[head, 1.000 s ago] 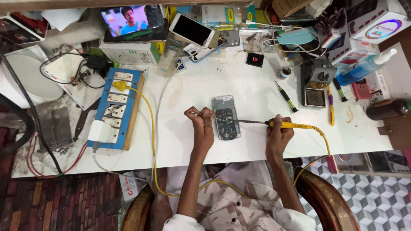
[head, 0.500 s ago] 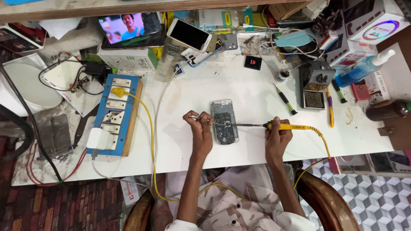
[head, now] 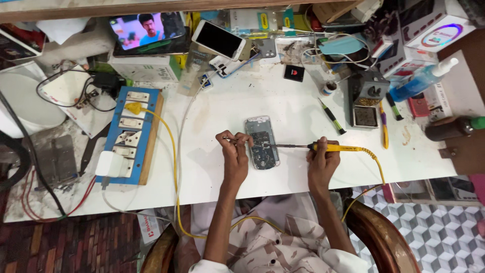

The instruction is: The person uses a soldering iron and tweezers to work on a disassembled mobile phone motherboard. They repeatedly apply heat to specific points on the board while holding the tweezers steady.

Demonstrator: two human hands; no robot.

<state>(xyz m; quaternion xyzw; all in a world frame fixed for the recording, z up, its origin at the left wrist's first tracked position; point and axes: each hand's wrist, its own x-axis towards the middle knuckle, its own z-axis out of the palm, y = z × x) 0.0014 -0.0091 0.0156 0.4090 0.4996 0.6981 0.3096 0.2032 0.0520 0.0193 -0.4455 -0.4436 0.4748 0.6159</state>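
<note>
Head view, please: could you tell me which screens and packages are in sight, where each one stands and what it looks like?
Lit tablet screen: far left of the bench, propped, showing a colourful video picture.
White smartphone with dark screen: beside the tablet, tilted, rectangular.
White and green cardboard box: under the tablet.
White box with a coloured ring: far right corner.
Clear blue spray bottle: right, lying slanted.

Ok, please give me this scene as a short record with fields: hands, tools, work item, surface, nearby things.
left hand: pinches thin tweezers at the opened phone
right hand: grips yellow soldering iron, tip on the phone's inside
work item: opened phone, lying flat between the hands
surface: white table
nearby: blue switch board at left, green screwdriver, blue spray bottle
</note>
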